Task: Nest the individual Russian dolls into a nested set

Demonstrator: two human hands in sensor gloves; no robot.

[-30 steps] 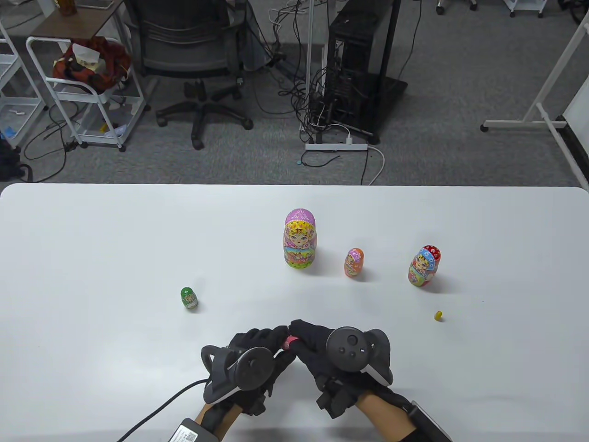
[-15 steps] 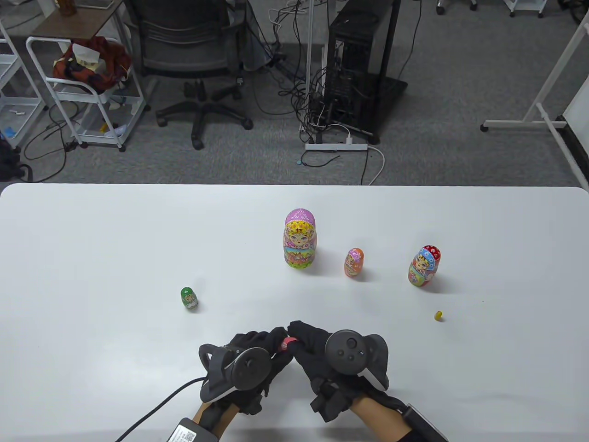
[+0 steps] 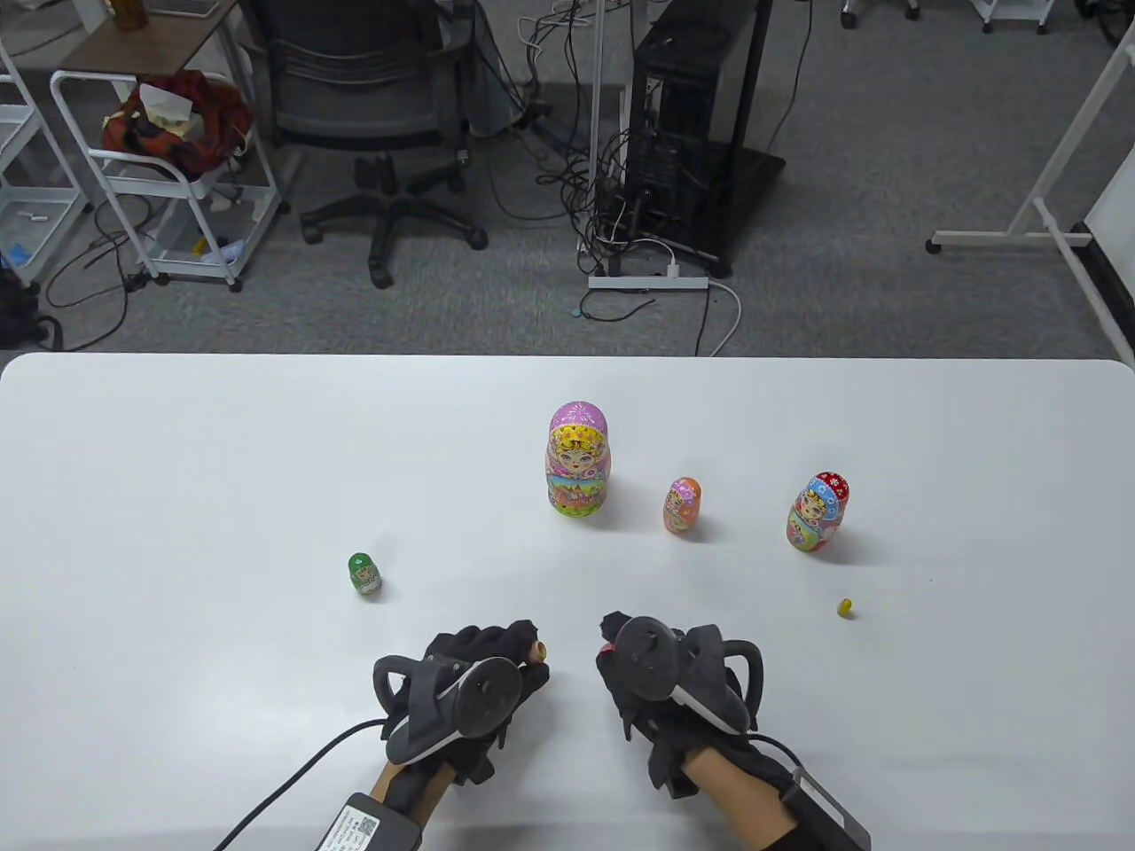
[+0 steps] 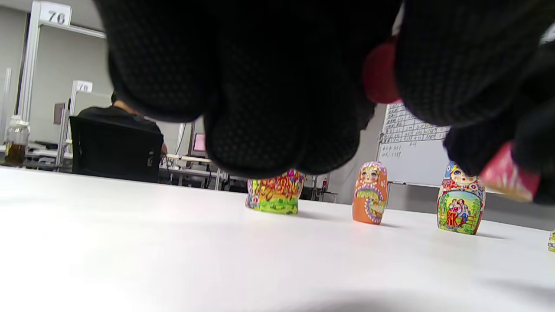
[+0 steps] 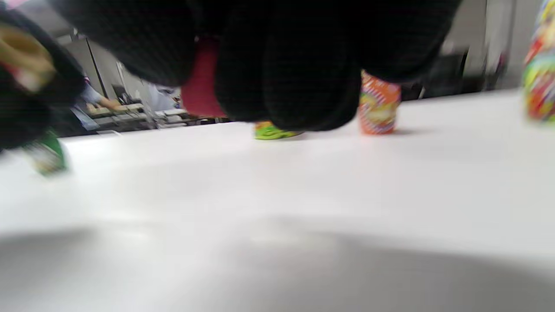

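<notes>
The small red doll is in two halves, both on the near side of the big doll. The left hand grips one half, its pale open mouth turned toward the other hand. The right hand is closed round the red half, which is mostly hidden, so I cannot tell how it is tilted. The hands are apart with bare table between them. The yellow doll probably goes in next. It stands near-right of the big doll, closer to the right hand. The green doll stands near-left, closer to the left hand. The orange doll and blue doll stand right of the big doll, well apart, leaving open room.
</notes>
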